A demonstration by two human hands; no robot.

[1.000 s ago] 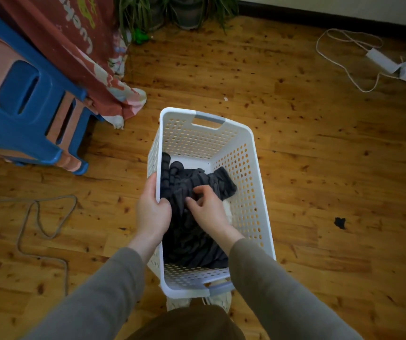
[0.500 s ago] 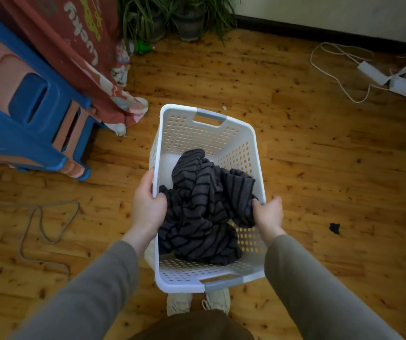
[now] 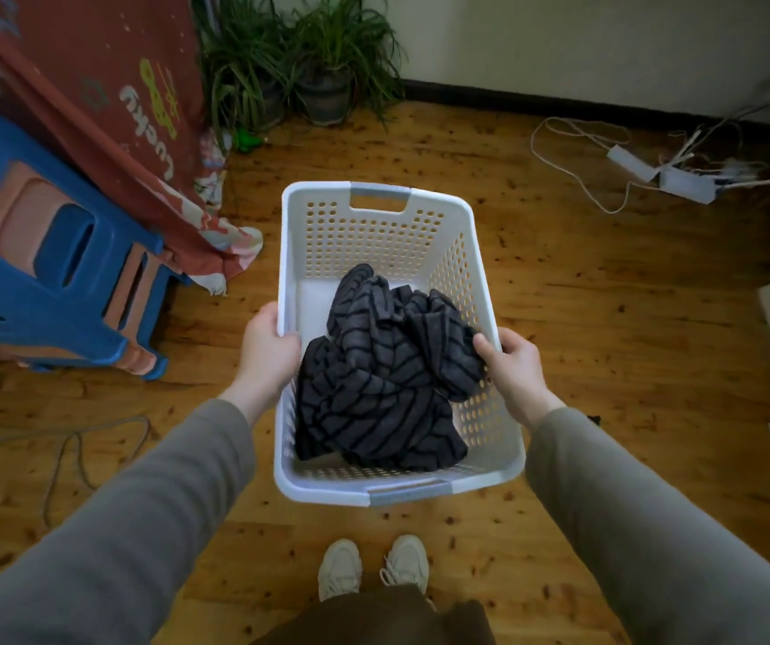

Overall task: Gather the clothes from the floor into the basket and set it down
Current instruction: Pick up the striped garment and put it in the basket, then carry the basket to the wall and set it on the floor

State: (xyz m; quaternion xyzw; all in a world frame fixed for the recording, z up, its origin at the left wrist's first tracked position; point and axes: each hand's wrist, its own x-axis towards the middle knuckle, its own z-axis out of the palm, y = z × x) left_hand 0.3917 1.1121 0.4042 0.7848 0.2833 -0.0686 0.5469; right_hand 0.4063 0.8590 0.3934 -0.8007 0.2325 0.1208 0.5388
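Observation:
A white perforated laundry basket (image 3: 374,235) with grey handles is held above the wooden floor in front of me. Inside it lies a crumpled dark grey garment with black stripes (image 3: 383,379). My left hand (image 3: 267,351) grips the basket's left rim, thumb inside. On the opposite rim my right hand (image 3: 513,365) is clasped, its thumb touching the garment. My two pale shoes (image 3: 371,567) show on the floor below the basket.
Blue and pink plastic stools (image 3: 48,258) and a hanging red cloth (image 3: 108,109) stand at the left. Potted plants (image 3: 308,62) are at the back. White cables and a power strip (image 3: 653,169) lie at the far right. A grey cord (image 3: 71,453) loops at the left.
My right hand left the garment inside the basket and took the right rim. The basket has come up off the floor, and the view has risen with it.

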